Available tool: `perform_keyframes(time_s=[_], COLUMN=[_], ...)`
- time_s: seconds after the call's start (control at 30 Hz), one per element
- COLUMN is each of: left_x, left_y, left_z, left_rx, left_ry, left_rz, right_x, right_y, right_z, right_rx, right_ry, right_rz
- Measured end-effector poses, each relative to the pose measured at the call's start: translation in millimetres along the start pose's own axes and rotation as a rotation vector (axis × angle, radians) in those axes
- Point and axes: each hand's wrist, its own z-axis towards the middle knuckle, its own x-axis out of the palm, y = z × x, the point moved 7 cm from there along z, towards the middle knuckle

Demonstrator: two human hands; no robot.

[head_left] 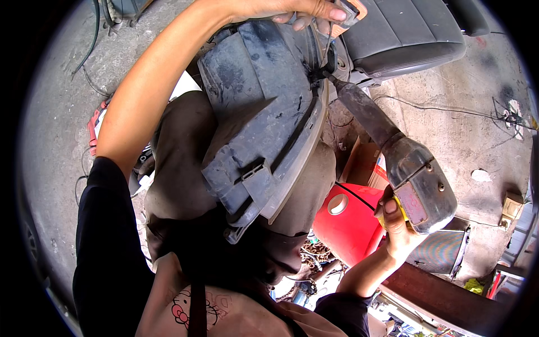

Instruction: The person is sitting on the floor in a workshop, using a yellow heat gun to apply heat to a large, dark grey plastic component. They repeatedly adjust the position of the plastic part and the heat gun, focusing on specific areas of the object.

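Note:
My right hand [400, 224] grips a dark, grimy power tool [421, 185] with a long barrel and a yellow part at its handle. The barrel's tip meets the right edge of a large, dusty grey-black plastic housing [252, 123] that rests over my legs. My left hand [309, 14] is at the top of the housing, its fingers curled beside a thin dark wire or rod and a small orange-edged piece [353, 22]; what exactly it holds is unclear.
A grey car seat [400, 36] stands beyond the housing. A red container [351, 219], a cardboard box [359, 163], a chain [314, 258] and a radiator [435, 253] lie at the right. Cables [421, 106] cross the concrete floor [67, 168]. A rusty metal beam [443, 289] runs along the lower right.

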Motion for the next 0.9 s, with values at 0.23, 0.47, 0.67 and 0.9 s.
perform_keyframes(time_s=[0.23,0.47,0.67,0.9], left_x=[0,1,0,0], left_y=[0,1,2,4], left_z=[0,0,0,0], left_rx=[-0.002,-0.007,-0.011,0.002], left_ry=[-0.004,-0.008,-0.016,-0.021], left_rz=[-0.002,-0.010,-0.022,-0.019], right_x=[-8,-3,-3,-5], right_y=[-8,-2,1,1], right_z=[0,0,1,-2], right_rx=[0.019,0.009,-0.034,0.005], right_ry=[-0.015,-0.003,0.007,0.051], right_rz=[0.042,-0.019,-0.023,0.234])
